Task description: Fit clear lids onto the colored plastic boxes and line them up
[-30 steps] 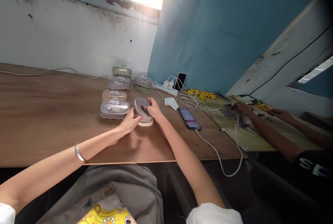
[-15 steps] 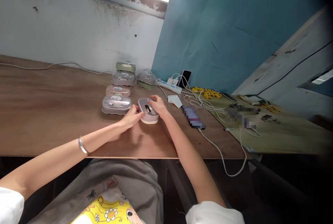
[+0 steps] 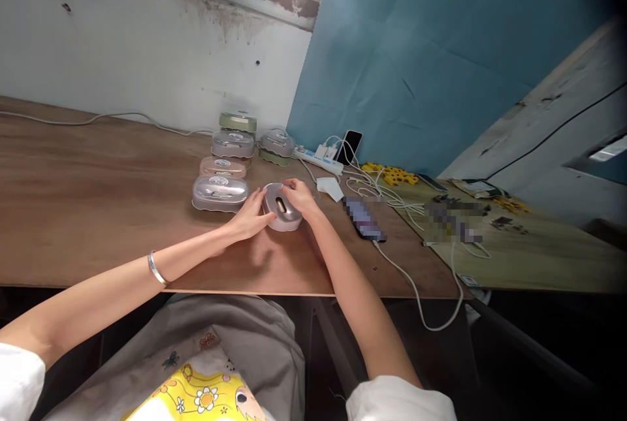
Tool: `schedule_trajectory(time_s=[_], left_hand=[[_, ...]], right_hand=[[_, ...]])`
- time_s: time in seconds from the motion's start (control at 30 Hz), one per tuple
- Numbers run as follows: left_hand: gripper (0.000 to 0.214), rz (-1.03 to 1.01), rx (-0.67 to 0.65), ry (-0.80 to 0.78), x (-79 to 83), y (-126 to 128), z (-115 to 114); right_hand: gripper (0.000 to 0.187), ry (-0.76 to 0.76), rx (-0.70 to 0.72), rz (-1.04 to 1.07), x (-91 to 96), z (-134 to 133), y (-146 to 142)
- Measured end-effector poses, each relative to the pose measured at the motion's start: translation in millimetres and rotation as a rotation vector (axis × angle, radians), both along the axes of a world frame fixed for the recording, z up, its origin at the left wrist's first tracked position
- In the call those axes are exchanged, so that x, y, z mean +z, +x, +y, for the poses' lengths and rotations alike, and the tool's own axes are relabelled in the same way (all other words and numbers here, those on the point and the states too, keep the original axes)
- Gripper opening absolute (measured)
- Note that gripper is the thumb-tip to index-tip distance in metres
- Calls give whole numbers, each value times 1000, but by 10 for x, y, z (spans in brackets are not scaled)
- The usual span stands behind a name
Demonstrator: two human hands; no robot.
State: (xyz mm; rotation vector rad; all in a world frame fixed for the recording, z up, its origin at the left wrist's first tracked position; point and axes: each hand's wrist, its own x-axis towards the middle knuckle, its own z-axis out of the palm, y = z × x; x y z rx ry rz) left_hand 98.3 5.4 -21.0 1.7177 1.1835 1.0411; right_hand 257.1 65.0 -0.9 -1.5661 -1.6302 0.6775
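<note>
A pinkish-grey oval box with a dark slot in its top rests on the wooden table in front of me. My left hand holds its left side, with the thumb at the near edge and the fingers stretched along the side. My right hand grips its far right end, the thumb lying on the top. Left of it stands a lilac oval box with a clear lid and a round white sticker. A pink box of the same shape is just behind that one.
Farther back are stacked grey boxes, a green box and another grey box. To the right lie a power strip, white cards, a phone on a cable and tangled white cords.
The box has tipped down flatter onto the table, its pale underside no longer showing. My left fingers have opened out along its side; my right hand keeps its grip.
</note>
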Motion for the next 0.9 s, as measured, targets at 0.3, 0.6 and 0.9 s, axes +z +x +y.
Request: schedule_trajectory(time_s=[0.3, 0.6, 0.9], left_hand=[[67, 108, -26, 5, -61, -33, 76], [72, 313, -98, 116, 1, -55, -25], [50, 434, -210, 172, 27, -94, 37]], right_hand=[[24, 5, 50, -42, -45, 44, -7], [26, 45, 21, -94, -121, 23, -115], [37, 87, -133, -272, -2, 76, 196]])
